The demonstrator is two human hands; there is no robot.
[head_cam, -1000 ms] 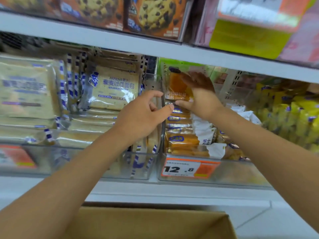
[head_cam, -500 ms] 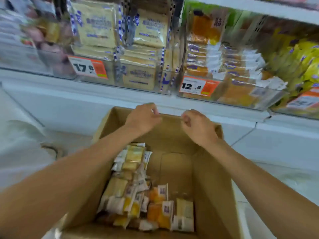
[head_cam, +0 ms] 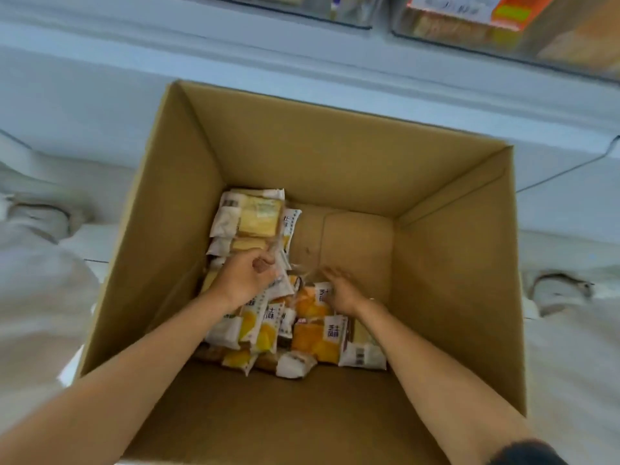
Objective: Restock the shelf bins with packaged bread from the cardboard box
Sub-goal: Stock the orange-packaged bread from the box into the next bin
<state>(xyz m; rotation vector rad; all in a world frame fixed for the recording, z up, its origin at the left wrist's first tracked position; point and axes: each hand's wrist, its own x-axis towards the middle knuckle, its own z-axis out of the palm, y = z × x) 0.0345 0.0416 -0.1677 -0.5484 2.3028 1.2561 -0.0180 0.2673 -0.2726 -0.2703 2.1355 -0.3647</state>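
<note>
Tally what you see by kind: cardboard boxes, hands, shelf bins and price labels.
Cardboard box: 1
Hands: 2 (left hand, right hand)
Shelf bins: 2 (left bin, right bin), both cut off
Price label: 1
Total: 6, leaving out the piled bread packets, too overlapped to count.

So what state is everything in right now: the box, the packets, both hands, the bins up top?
cardboard box, open on top, partly filled.
bread packets, heaped loose on the left and near side of the box floor.
left hand, down in the box, fingers curled on one of the packets.
right hand, reaching onto the heap, blurred; grip unclear.
shelf bins, stocked; only their lower edges show.
</note>
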